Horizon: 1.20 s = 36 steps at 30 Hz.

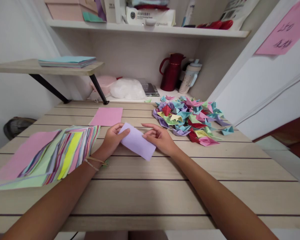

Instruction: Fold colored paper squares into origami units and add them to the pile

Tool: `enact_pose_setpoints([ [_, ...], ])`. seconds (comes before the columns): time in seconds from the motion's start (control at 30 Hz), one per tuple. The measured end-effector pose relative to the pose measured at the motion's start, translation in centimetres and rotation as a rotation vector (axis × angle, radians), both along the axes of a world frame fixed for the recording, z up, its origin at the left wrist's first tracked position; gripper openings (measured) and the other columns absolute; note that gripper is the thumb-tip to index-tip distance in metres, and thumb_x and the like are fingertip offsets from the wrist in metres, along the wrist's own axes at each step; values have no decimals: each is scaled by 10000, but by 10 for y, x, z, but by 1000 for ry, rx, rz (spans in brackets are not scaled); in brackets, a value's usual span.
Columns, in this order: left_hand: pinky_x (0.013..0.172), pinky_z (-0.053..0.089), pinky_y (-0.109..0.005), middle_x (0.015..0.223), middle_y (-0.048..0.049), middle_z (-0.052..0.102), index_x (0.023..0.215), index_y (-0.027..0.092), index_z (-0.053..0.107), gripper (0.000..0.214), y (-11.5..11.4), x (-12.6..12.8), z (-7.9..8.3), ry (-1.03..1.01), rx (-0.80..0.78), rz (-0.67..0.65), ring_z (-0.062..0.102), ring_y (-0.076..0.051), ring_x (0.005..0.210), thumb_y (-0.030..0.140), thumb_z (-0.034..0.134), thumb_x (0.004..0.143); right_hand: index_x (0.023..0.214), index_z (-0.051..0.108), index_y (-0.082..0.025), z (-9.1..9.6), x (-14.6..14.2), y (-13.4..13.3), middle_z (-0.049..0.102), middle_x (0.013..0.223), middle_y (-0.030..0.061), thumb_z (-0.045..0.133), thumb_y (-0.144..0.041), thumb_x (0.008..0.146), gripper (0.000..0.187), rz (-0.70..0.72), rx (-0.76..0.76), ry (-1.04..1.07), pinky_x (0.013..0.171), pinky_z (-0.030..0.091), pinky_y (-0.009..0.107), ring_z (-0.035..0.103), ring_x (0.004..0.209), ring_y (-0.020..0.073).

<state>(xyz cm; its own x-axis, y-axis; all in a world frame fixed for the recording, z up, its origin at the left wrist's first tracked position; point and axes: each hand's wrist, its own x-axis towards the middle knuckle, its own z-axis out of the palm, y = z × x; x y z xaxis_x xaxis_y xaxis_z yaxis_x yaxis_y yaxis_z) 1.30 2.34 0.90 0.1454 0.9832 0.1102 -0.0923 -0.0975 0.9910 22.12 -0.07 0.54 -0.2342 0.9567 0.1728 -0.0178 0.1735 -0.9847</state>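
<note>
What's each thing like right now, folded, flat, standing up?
Purple paper: held, oblong; can't tell if folded
Left hand: gripping the purple paper
Right hand: touching the purple paper's edge
Pink sheet: lying flat
Coloured papers: piled, spread out
Paper boats: folded, heaped
Red jug: upright
Plastic bag: crumpled
Pink note: written on

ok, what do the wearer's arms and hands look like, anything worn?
No sleeves or gloves in view. Left hand: at the wrist, a thin tan band and a pale band, with a small green charm. Right hand: nothing visible on its wrist.
</note>
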Motion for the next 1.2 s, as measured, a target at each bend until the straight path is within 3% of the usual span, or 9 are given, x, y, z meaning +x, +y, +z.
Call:
enact_pose_setpoints([
  [0.13, 709, 513, -291, 783, -23, 681, 1182, 170, 472, 686, -2, 3, 2, -121, -54, -91, 645, -153, 683, 360, 794, 607, 1047, 501, -258, -5, -10, 1, 605, 824, -30, 725, -342, 683, 436, -145, -49, 254, 454, 489, 224, 569, 568, 101],
  [0.23, 742, 509, -293, 841, -35, 684, 1271, 190, 388, 786, -3, 6, 3, -104, -91, -75, 656, -158, 740, 319, 797, 612, 961, 469, -263, -9, -17, -1, 585, 890, -25, 731, -325, 665, 401, -149, -92, 306, 475, 531, 240, 588, 620, 106],
  [0.43, 575, 478, -239, 665, 42, 598, 1243, 219, 424, 667, 1, 4, -3, -107, -111, 5, 582, -117, 560, 443, 716, 686, 903, 571, -220, -19, -22, -3, 602, 850, -2, 671, -315, 735, 217, -91, -81, 136, 509, 510, 224, 571, 551, 84],
  [0.53, 553, 477, -257, 717, 22, 632, 1248, 232, 382, 719, 3, 2, -5, -85, -109, -1, 591, -135, 547, 404, 739, 649, 976, 619, -217, -19, -21, -3, 632, 911, 16, 659, -305, 739, 256, -57, -94, 134, 609, 542, 256, 624, 631, 108],
  [0.63, 548, 477, -262, 759, -1, 660, 1168, 219, 408, 680, 3, 1, -3, -49, -103, 1, 610, -151, 558, 301, 759, 592, 1072, 624, -233, -14, -18, -5, 640, 1030, 24, 650, -238, 719, 354, 102, -78, 177, 744, 541, 287, 662, 777, 130],
  [0.77, 501, 447, -232, 709, 3, 662, 1018, 201, 472, 498, 3, -2, 1, -13, -154, -89, 593, -139, 512, 287, 733, 603, 1101, 633, -222, -10, -18, -8, 676, 812, 6, 648, -204, 723, 379, 238, -56, 97, 723, 511, 272, 653, 788, 142],
  [0.87, 517, 446, -234, 717, 2, 668, 1027, 204, 480, 498, 0, -2, 4, 1, -173, -178, 610, -149, 537, 311, 747, 620, 904, 699, -208, -11, -21, -8, 681, 839, 23, 701, -293, 710, 212, 155, -5, 35, 708, 498, 276, 631, 756, 143],
  [1.0, 547, 425, -216, 748, -13, 676, 1099, 190, 510, 508, -6, 0, 9, 22, -137, -249, 605, -129, 577, 392, 720, 683, 741, 698, -190, -16, -22, -5, 665, 826, 33, 745, -396, 667, 224, -27, 65, -26, 647, 477, 268, 594, 695, 140],
  [1.2, 560, 425, -207, 761, -7, 669, 1254, 189, 420, 734, -4, 2, 1, 99, -78, -258, 610, -125, 616, 302, 780, 625, 985, 606, -205, -20, -22, -2, 542, 531, -67, 773, -392, 637, 429, -206, -35, 84, 519, 450, 232, 539, 498, 105],
])
